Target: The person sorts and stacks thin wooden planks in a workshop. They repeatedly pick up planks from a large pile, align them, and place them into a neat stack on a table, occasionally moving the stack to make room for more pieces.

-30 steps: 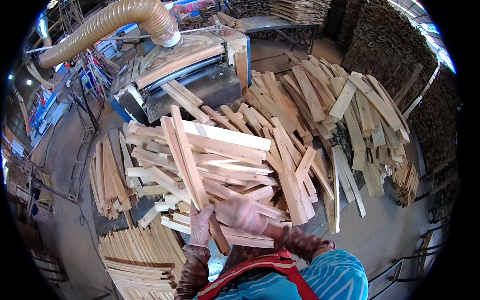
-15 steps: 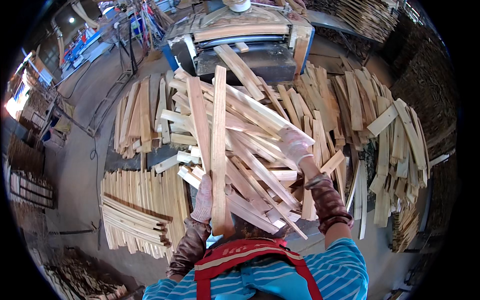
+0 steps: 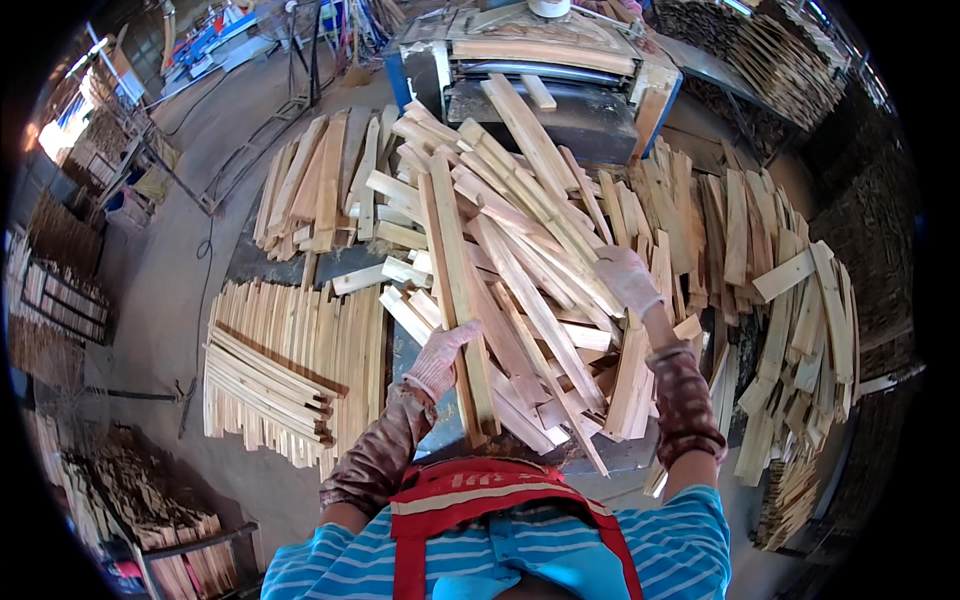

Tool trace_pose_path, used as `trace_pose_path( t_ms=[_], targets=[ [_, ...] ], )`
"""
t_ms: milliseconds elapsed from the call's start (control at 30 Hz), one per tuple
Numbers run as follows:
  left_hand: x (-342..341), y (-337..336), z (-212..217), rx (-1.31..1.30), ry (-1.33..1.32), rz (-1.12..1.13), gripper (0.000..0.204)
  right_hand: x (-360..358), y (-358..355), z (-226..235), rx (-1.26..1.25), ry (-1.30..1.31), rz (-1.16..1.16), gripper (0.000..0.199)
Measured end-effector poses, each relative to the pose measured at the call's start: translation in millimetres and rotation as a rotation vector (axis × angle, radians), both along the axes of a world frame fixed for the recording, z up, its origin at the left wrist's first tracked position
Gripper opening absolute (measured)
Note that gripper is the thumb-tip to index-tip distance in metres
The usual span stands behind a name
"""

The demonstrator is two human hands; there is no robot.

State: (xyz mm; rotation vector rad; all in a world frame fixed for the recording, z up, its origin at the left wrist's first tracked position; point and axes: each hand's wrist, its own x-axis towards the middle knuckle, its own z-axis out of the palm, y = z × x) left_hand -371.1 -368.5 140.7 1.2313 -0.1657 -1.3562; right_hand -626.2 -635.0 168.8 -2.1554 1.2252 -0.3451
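My gloved left hand is wrapped round the lower part of two long wooden boards, which lie side by side and point away from me. Beneath them spreads a loose, criss-crossed heap of planks. My right hand, also gloved, is closed at the near end of a long wooden strip that slants across the heap toward the far left. Its fingertips are partly hidden, but the strip's end meets the glove.
Beyond the heap stands a planer-like machine with a short wood piece on its bed. Neat rows of strips lie to the left. More board stacks stand at right. A metal frame rests on the floor.
The two boards in my left hand, fanned apart before, now lie together and lower on the heap. My right hand's strip has turned more lengthwise. The whole view has shifted.
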Motion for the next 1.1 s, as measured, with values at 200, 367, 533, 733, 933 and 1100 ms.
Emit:
trace_pose_path(
  t_ms=[200,367,533,733,933,1100],
  targets=[
    [-1,-1,-8,0.026,0.117,-0.025,0.048,-10,104,66,0.242,-0.543,0.011,0.032],
    [-10,13,-3,-0.132,0.302,0.034,0.050,19,195,52,0.150,-0.738,-0.020,0.031],
    [-23,11,-4,-0.041,0.210,0.120,0.049,68,264,9,0.248,-0.530,0.121,0.069],
    [-32,24,2,-0.191,0.391,0.215,0.056,91,284,-5,-0.367,0.040,0.246,0.098],
    [-14,45,-15,-0.182,0.114,0.191,0.066,100,304,-2,-0.106,-0.039,0.271,0.108],
    [12,71,-33,-0.159,0.379,0.406,0.073,120,305,-9,-0.326,-0.155,0.469,0.093]
  ],
)
